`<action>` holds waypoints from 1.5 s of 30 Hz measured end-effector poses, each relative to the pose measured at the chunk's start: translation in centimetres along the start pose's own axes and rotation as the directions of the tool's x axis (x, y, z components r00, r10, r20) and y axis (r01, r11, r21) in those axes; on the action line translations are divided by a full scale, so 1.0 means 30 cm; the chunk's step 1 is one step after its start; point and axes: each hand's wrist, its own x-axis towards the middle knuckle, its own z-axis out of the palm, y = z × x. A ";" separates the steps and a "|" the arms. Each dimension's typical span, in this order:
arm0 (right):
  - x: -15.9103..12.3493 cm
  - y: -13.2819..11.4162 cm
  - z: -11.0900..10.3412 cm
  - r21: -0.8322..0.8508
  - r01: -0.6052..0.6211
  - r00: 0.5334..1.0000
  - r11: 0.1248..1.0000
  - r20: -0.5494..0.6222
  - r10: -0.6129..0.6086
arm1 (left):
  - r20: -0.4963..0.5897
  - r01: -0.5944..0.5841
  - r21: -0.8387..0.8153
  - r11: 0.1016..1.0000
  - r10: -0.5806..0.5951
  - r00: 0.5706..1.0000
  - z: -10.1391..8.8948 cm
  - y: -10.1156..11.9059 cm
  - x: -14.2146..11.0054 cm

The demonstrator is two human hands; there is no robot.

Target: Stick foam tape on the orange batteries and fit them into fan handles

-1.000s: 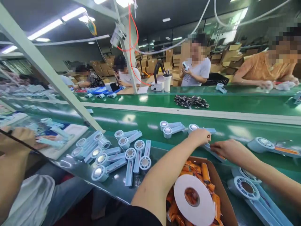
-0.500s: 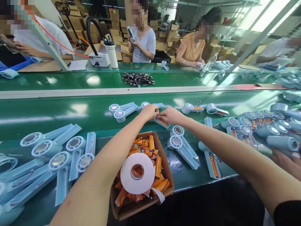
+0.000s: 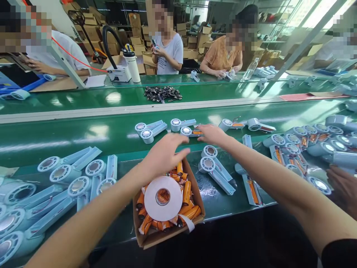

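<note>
My left hand (image 3: 167,153) hovers over the near cardboard box (image 3: 203,206), thumb and fingers spread, holding nothing. The box contains orange wrapped battery cells (image 3: 186,192) with thin wires, and a roll of white tape (image 3: 152,201) lies on top of them. Farther out on the green belt, my right hand (image 3: 212,134) has its fingers closed around the handle end of a light blue handheld fan (image 3: 186,131). An orange cell shows in that fan's open handle. Two fans without visible cells (image 3: 208,164) lie just below my right forearm.
Several blue fan bodies (image 3: 79,186) lie at the left, and more with orange cells (image 3: 291,149) crowd the right beside another person's hand (image 3: 343,190). A pile of small black parts (image 3: 162,94) sits beyond the white rail (image 3: 119,111). Co-workers sit opposite.
My left hand has let go and drawn back toward the box, its fingers opening. The fan at my right hand has swung from slanting to nearly level.
</note>
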 end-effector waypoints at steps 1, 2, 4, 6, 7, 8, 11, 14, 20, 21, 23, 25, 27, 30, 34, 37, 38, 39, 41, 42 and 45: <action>-0.041 0.005 -0.012 0.023 0.010 0.999 1.000 -0.035 -0.009 | 0.006 -0.087 0.008 0.996 0.087 0.996 -0.025 0.024 -0.119; -0.092 0.001 -0.023 0.078 0.033 0.997 0.996 -0.070 -0.028 | 0.035 -0.177 0.041 0.983 0.176 0.984 -0.042 0.043 -0.234; -0.214 -0.039 -0.036 0.274 0.122 0.988 0.954 -0.122 -0.091 | 0.023 -0.246 0.209 0.946 0.246 0.969 -0.044 0.057 -0.423; -0.338 -0.115 -0.035 0.498 0.206 0.977 0.842 -0.151 -0.150 | -0.005 -0.257 0.349 0.901 0.276 0.961 -0.011 0.049 -0.536; -0.394 -0.161 -0.027 0.589 0.219 0.976 0.778 -0.146 -0.164 | -0.026 -0.246 0.389 0.888 0.278 0.960 0.012 0.043 -0.565; -0.443 -0.207 -0.015 0.667 0.216 0.976 0.713 -0.126 -0.177 | -0.048 -0.231 0.408 0.883 0.273 0.961 0.035 0.038 -0.580; -0.549 -0.335 0.036 0.842 0.122 0.961 0.525 0.033 -0.276 | -0.157 -0.147 0.393 0.907 0.224 0.962 0.078 0.045 -0.586; -0.612 -0.421 0.071 0.903 0.095 0.890 0.418 0.111 -0.443 | -0.291 -0.072 0.341 0.937 0.178 0.940 0.079 0.062 -0.596; -0.617 -0.424 0.036 0.842 0.380 0.537 0.384 0.138 -0.832 | -0.422 0.057 0.306 0.950 0.081 0.903 0.058 0.002 -0.668; -0.593 -0.404 0.032 0.777 0.444 0.604 0.447 0.109 -0.790 | -0.434 0.077 0.304 0.950 0.066 0.898 0.060 -0.007 -0.677; -0.531 -0.363 0.033 0.563 0.537 0.753 0.628 0.017 -0.658 | -0.443 0.082 0.307 0.948 0.066 0.894 0.067 -0.008 -0.686; -0.470 -0.328 0.044 0.326 0.554 0.814 0.766 -0.019 -0.580 | -0.432 0.062 0.311 0.948 0.083 0.898 0.077 0.008 -0.683; -0.428 -0.305 0.057 0.245 0.555 0.820 0.795 0.000 -0.573 | -0.417 0.034 0.315 0.948 0.106 0.903 0.087 0.031 -0.671; -0.413 -0.285 0.076 0.536 0.475 0.854 0.698 -0.089 -0.513 | -0.414 0.015 0.311 0.950 0.122 0.902 0.091 0.055 -0.654; -0.452 -0.292 0.093 0.981 0.151 0.979 0.124 -0.131 -0.156 | -0.416 -0.022 0.322 0.946 0.163 0.895 0.081 0.063 -0.637; -0.491 -0.335 0.084 0.955 -0.014 0.998 -0.296 -0.006 -0.067 | -0.398 -0.057 0.347 0.936 0.202 0.895 0.074 0.066 -0.623; -0.503 -0.353 0.075 0.924 -0.049 0.997 -0.379 0.023 -0.073 | -0.391 -0.059 0.352 0.934 0.204 0.897 0.073 0.067 -0.617; -0.513 -0.369 0.065 0.898 -0.074 0.995 -0.433 0.039 -0.089 | -0.383 -0.061 0.358 0.932 0.205 0.901 0.073 0.069 -0.611; -0.532 -0.393 0.042 0.884 -0.099 0.991 -0.457 0.046 -0.127 | -0.360 -0.063 0.371 0.927 0.206 0.910 0.075 0.074 -0.599; -0.540 -0.399 0.032 0.894 -0.099 0.990 -0.438 0.043 -0.137 | -0.349 -0.068 0.382 0.922 0.212 0.913 0.075 0.077 -0.593; -0.554 -0.393 0.011 0.946 -0.063 0.985 -0.317 0.008 -0.172 | -0.309 -0.097 0.422 0.901 0.243 0.919 0.072 0.086 -0.580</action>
